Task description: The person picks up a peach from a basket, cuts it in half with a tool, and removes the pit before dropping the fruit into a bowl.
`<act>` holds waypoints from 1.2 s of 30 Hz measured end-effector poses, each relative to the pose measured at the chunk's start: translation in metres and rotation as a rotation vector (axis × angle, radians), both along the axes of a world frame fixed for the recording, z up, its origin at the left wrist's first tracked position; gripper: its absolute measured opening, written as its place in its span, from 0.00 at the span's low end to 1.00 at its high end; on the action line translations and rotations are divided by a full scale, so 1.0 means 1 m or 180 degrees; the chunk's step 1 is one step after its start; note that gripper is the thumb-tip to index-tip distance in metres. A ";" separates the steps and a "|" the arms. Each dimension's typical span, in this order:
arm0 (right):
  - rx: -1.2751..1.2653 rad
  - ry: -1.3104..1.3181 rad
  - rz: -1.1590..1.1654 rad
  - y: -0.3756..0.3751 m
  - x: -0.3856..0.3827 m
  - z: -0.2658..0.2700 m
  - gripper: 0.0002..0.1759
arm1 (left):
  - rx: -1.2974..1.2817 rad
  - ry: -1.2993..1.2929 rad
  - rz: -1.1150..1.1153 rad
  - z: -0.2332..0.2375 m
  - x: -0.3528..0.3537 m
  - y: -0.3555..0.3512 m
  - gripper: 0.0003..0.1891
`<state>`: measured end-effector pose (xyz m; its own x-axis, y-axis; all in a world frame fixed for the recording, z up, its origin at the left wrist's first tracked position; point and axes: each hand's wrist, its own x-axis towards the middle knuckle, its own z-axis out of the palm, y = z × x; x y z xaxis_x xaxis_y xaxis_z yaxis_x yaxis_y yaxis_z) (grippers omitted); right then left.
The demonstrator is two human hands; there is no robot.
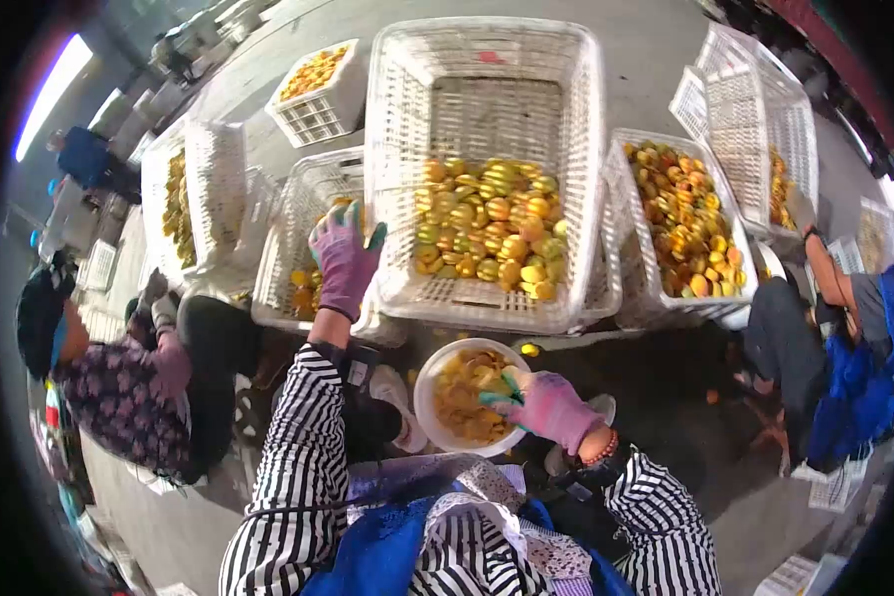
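Observation:
My left hand (345, 260), in a pink glove with green fingertips, reaches over the left white crate (278, 253), beside the wall of the large crate. Its fingers point forward with the thumb apart, and I see nothing held. My right hand (551, 407), gloved the same way, is over a round white bowl (424, 397) between my feet. Its fingers are bent together; what they hold, if anything, is hidden. Yellow-orange fruit pieces (459, 397) fill the bowl. Apricot-like fruits (492, 223) lie in the near part of the tilted large white crate (387, 129).
A crate of orange fruit (680, 214) stands at right, with another crate (313, 84) farther back. Seated people are on my left (129, 397) and right (854, 358). Stacked crates (219, 189) rise at left, others (750, 129) at right. One yellow piece (530, 350) lies beside the bowl.

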<state>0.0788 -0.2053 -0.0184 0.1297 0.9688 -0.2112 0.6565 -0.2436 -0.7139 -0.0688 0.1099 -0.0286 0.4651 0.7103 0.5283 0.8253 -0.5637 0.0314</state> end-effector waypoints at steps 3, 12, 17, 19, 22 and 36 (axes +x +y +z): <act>0.0068 0.0030 0.0038 0.001 0.006 0.000 0.28 | -0.0233 -0.0323 -0.1414 -0.006 0.085 -0.017 0.19; -0.0035 0.0214 -0.0425 -0.007 0.034 0.015 0.31 | -0.2175 0.0769 -0.1980 -0.123 0.242 -0.025 0.25; 0.1002 0.0103 -0.0766 -0.010 0.036 0.002 0.27 | -0.4876 -0.2229 -0.1577 -0.104 0.212 -0.023 0.15; 0.0930 -0.0108 -0.1102 -0.003 0.035 0.016 0.24 | -0.5356 -0.3267 -0.2084 -0.071 0.185 -0.040 0.18; 0.1399 -0.0223 -0.1265 0.006 0.032 0.015 0.21 | -0.6061 -0.3564 -0.2230 -0.024 0.149 -0.067 0.27; 0.1545 -0.0606 -0.1289 0.051 0.006 0.019 0.26 | -0.4673 -0.3644 -0.2320 0.033 0.079 -0.141 0.30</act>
<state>0.0852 -0.1545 0.0006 0.4960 0.8149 0.2999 0.7062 -0.1776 -0.6853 0.0100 -0.0309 0.0040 0.7451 0.6661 0.0338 -0.2399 0.2205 0.9454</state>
